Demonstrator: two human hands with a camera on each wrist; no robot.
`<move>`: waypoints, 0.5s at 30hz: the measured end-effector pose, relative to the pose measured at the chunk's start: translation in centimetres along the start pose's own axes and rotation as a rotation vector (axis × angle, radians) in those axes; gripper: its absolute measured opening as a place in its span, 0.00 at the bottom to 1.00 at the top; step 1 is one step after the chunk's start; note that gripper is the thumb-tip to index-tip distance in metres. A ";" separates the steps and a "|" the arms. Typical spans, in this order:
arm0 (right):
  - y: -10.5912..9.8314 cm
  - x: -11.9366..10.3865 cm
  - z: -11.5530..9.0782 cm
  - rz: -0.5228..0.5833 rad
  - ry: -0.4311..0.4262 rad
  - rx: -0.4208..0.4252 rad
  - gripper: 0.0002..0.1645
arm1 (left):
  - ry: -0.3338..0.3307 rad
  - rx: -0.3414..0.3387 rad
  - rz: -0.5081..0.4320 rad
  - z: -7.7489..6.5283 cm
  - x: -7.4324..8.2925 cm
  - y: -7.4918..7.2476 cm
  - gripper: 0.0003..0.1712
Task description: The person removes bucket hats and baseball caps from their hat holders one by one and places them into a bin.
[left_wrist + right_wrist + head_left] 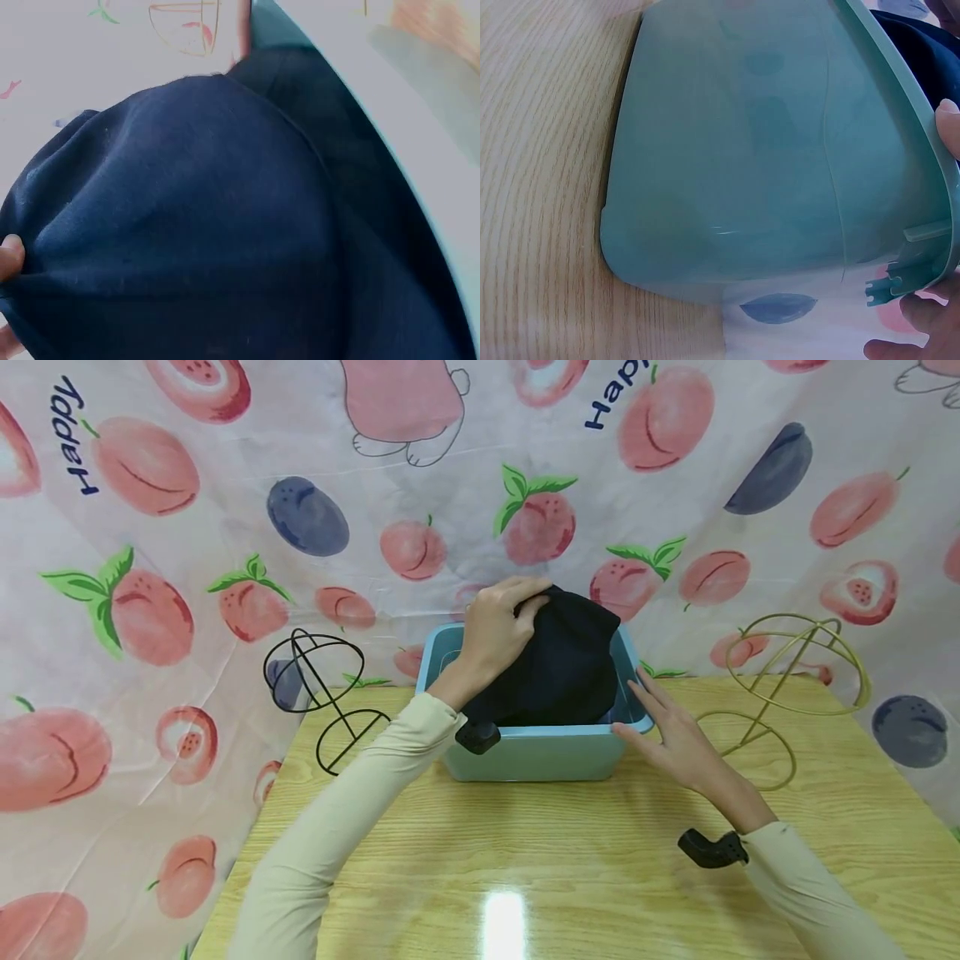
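My left hand (498, 625) pinches the top edge of a dark navy cloth hat (573, 660), lifting that side above the rim of a light blue plastic bin (532, 756). In the left wrist view the hat (195, 187) bulges into a dome, and a thumb and a fingertip grip it at the left edge. Its lower part is inside the bin. My right hand (675, 739) rests on the bin's near right corner, thumb on the front rim and fingers spread along the right rim. Through the right wrist view, the thumb (949, 127) touches the rim beside the dark cloth.
A black wire stand (330, 702) with rings is left of the bin, a gold wire stand (765, 702) right of it. All stand on a wood-grain table (465, 852). A fruit-print cloth (450, 493) hangs behind.
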State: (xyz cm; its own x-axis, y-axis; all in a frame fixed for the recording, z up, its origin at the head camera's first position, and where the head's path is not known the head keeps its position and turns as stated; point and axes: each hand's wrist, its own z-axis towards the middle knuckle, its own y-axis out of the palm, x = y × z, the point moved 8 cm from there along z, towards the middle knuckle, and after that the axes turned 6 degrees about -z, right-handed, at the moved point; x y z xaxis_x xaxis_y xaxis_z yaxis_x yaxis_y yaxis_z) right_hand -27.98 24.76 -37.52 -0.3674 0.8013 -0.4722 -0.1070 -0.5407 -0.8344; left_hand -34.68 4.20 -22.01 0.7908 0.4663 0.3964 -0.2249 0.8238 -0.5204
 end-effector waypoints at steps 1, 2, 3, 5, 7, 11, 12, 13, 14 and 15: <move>0.0 0.0 0.0 0.000 0.001 -0.001 0.43 | -0.002 -0.013 -0.009 -0.1 0.0 0.3 0.12; 0.0 0.0 0.0 0.000 0.001 -0.002 0.43 | -0.003 -0.030 -0.017 -0.1 0.1 0.6 0.13; 0.0 0.0 0.0 -0.001 0.001 -0.003 0.43 | -0.004 -0.048 -0.025 -0.2 0.2 0.9 0.13; 0.1 0.0 0.0 -0.002 0.002 -0.007 0.43 | -0.002 -0.091 -0.018 -0.5 0.3 1.6 0.15; 0.1 0.0 0.1 -0.003 0.000 -0.008 0.43 | -0.002 -0.138 -0.010 -0.8 0.5 2.3 0.17; 0.2 0.1 0.1 -0.007 0.002 -0.013 0.43 | -0.023 -0.281 0.016 -1.3 0.4 3.8 0.24; 0.2 0.1 0.1 -0.007 0.003 -0.014 0.43 | -0.032 -0.325 0.014 -1.5 0.3 4.1 0.26; 0.2 0.1 0.1 -0.008 0.005 -0.014 0.43 | -0.043 -0.367 0.010 -1.6 0.2 4.5 0.29; 0.1 0.1 0.1 -0.011 0.007 -0.014 0.43 | -0.059 -0.407 0.002 -1.8 -0.1 4.8 0.31; 0.1 0.0 0.1 -0.013 0.009 -0.015 0.43 | -0.072 -0.441 -0.006 -2.0 -0.3 5.1 0.33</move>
State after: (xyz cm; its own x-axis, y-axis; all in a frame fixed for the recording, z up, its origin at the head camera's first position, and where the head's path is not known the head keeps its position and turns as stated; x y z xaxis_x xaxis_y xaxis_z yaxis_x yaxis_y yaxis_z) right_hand -28.12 24.69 -37.62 -0.3582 0.8103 -0.4638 -0.0974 -0.5265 -0.8446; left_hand -34.95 7.66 -26.31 0.7459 0.4962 0.4442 0.0565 0.6174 -0.7847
